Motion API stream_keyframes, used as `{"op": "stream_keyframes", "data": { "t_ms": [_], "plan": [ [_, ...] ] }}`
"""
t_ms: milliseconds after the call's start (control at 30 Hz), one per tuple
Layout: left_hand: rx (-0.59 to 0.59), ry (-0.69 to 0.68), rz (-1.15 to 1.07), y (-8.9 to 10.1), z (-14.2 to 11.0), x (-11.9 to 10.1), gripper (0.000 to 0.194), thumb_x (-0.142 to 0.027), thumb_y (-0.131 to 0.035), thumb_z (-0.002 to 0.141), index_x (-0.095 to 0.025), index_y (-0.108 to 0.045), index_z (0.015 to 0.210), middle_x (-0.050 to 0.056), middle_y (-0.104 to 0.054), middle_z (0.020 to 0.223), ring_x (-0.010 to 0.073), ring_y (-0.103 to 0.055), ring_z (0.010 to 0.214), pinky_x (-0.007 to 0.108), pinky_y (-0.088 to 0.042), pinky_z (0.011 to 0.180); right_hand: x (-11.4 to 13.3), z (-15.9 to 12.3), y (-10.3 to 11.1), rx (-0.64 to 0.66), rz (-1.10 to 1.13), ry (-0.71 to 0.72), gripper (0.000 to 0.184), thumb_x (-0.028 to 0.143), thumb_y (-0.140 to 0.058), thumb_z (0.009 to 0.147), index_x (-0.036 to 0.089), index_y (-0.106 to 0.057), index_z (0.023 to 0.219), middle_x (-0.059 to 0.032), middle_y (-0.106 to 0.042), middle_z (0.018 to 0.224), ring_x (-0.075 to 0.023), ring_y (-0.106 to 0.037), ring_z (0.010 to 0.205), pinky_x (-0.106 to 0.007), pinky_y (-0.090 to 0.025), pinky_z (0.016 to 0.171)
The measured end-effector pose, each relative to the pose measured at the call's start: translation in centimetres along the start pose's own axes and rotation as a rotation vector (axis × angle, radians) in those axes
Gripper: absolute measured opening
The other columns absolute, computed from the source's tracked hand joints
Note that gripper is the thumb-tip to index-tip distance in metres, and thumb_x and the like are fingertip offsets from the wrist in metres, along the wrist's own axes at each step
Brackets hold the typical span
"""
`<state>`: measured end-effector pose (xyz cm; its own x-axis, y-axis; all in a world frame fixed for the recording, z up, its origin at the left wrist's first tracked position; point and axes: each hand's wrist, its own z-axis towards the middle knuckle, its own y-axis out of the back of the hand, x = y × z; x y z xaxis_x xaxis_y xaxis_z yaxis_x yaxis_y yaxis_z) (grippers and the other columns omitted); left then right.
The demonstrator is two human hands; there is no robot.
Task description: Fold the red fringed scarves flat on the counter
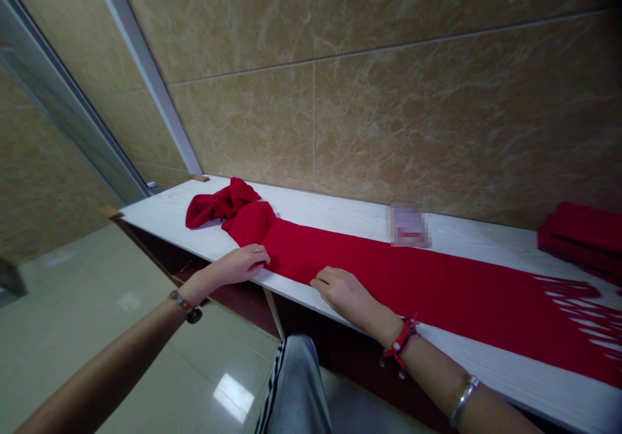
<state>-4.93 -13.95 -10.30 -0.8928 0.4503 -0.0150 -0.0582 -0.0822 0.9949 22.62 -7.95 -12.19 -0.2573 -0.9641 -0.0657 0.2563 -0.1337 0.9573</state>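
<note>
A red scarf (437, 288) lies lengthwise along a white wood-grain shelf top (335, 210). Its right part is spread flat and ends in fringe, while the left part is bunched and twisted in a loose heap. My left hand (245, 262), wearing a ring and a beaded bracelet, has its fingers closed on the near edge of the scarf beside the heap. Farther right, my right hand (343, 295) rests on the same near edge with its fingers bent and together; its fingertips are partly hidden. A red cord bracelet and a silver bangle circle that arm.
A folded dark-red cloth stack (580, 236) sits at the right end of the top. Near the wall lies a small blurred packet (409, 225). The tiled wall (379, 116) rises right behind. Open compartments (243, 301) lie below the top, beside my knee (299, 382).
</note>
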Motion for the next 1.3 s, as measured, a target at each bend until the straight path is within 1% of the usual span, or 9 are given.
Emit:
{"op": "stream_keyframes", "data": {
  "t_ms": [167, 300, 467, 600, 700, 800, 933, 1100, 1300],
  "plan": [
    [0.044, -0.017, 0.053, 0.2, 0.3, 0.0, 0.014, -0.014, -0.043, 0.083, -0.015, -0.056, 0.084, 0.005, -0.056, 0.084, 0.0144, -0.052, 0.081, 0.024, -0.042, 0.074, 0.0, -0.2, -0.2, -0.044, -0.007, 0.044, 0.013, 0.015, -0.047, 0.086, 0.015, -0.060, 0.087, -0.0054, -0.060, 0.084, -0.0159, -0.051, 0.076, -0.026, -0.039, 0.066],
    [0.034, -0.033, 0.142, 0.0, 0.3, 0.3, 0.017, -0.014, -0.040, 0.085, -0.015, -0.057, 0.085, 0.005, -0.057, 0.085, 0.0147, -0.053, 0.082, 0.025, -0.042, 0.075, -0.2, -0.1, -0.8, -0.087, 0.028, -0.041, 0.021, 0.013, -0.040, 0.089, 0.013, -0.061, 0.086, -0.0062, -0.059, 0.083, -0.0146, -0.052, 0.075, -0.026, -0.039, 0.067],
    [0.063, -0.094, 0.172, 0.6, 0.5, 0.2, 0.020, -0.018, -0.045, 0.084, -0.017, -0.056, 0.100, 0.006, -0.059, 0.098, 0.0158, -0.054, 0.091, 0.025, -0.042, 0.080, -0.2, 0.0, -0.3, -0.050, 0.043, -0.026, 0.017, 0.018, -0.046, 0.086, 0.013, -0.061, 0.090, -0.0076, -0.060, 0.087, -0.0166, -0.053, 0.078, -0.027, -0.041, 0.070],
    [0.141, -0.163, 0.272, 1.1, 1.2, 0.2, 0.035, -0.006, -0.045, 0.080, -0.020, -0.053, 0.111, 0.007, -0.060, 0.100, 0.0157, -0.057, 0.086, 0.024, -0.042, 0.074, -0.4, 0.2, -0.1, -0.054, 0.045, -0.005, 0.022, 0.014, -0.039, 0.089, 0.012, -0.061, 0.089, -0.0075, -0.060, 0.086, -0.0163, -0.053, 0.079, -0.027, -0.042, 0.072],
    [0.136, -0.195, 0.351, 0.9, 1.7, 0.3, 0.033, -0.005, -0.042, 0.081, -0.018, -0.055, 0.109, 0.009, -0.061, 0.097, 0.0169, -0.058, 0.084, 0.026, -0.043, 0.073, -0.4, 0.3, 0.2, -0.055, 0.052, -0.012, 0.023, 0.013, -0.037, 0.089, 0.011, -0.060, 0.091, -0.0080, -0.060, 0.087, -0.0168, -0.054, 0.080, -0.028, -0.042, 0.073],
    [0.128, -0.153, 0.345, 0.9, 1.8, 0.0, 0.030, -0.009, -0.044, 0.082, -0.017, -0.055, 0.109, 0.010, -0.061, 0.103, 0.0177, -0.057, 0.091, 0.026, -0.043, 0.077, -0.2, 0.2, 0.6, -0.019, 0.059, -0.038, 0.021, 0.014, -0.041, 0.088, 0.012, -0.061, 0.094, -0.0086, -0.060, 0.088, -0.0171, -0.054, 0.081, -0.027, -0.043, 0.073],
    [0.147, -0.126, 0.269, 1.6, 1.7, -0.7, 0.032, -0.025, -0.050, 0.082, -0.018, -0.053, 0.113, 0.008, -0.059, 0.110, 0.0185, -0.056, 0.098, 0.026, -0.043, 0.080, -0.3, 0.1, 1.0, -0.006, 0.066, -0.047, 0.024, 0.013, -0.037, 0.090, 0.012, -0.060, 0.097, -0.0093, -0.060, 0.092, -0.0160, -0.055, 0.083, -0.026, -0.043, 0.074],
    [0.158, -0.154, 0.328, 1.3, 2.5, -0.9, 0.037, -0.008, -0.045, 0.080, -0.021, -0.052, 0.114, 0.008, -0.061, 0.101, 0.0161, -0.060, 0.082, 0.024, -0.044, 0.068, -0.9, 0.1, 0.5, -0.007, 0.064, -0.004, 0.024, 0.013, -0.040, 0.089, 0.014, -0.057, 0.106, -0.0098, -0.059, 0.098, -0.0166, -0.055, 0.087, -0.027, -0.043, 0.074],
    [0.101, -0.066, 0.394, 0.1, 3.5, -1.0, 0.033, -0.007, -0.047, 0.078, -0.017, -0.053, 0.109, 0.010, -0.061, 0.106, 0.0190, -0.059, 0.089, 0.027, -0.045, 0.072, -1.4, 0.0, -0.7, -0.119, 0.087, -0.068, 0.026, 0.016, -0.038, 0.089, 0.010, -0.060, 0.103, -0.0140, -0.058, 0.111, -0.0198, -0.053, 0.099, -0.031, -0.043, 0.084]
  ]
}}
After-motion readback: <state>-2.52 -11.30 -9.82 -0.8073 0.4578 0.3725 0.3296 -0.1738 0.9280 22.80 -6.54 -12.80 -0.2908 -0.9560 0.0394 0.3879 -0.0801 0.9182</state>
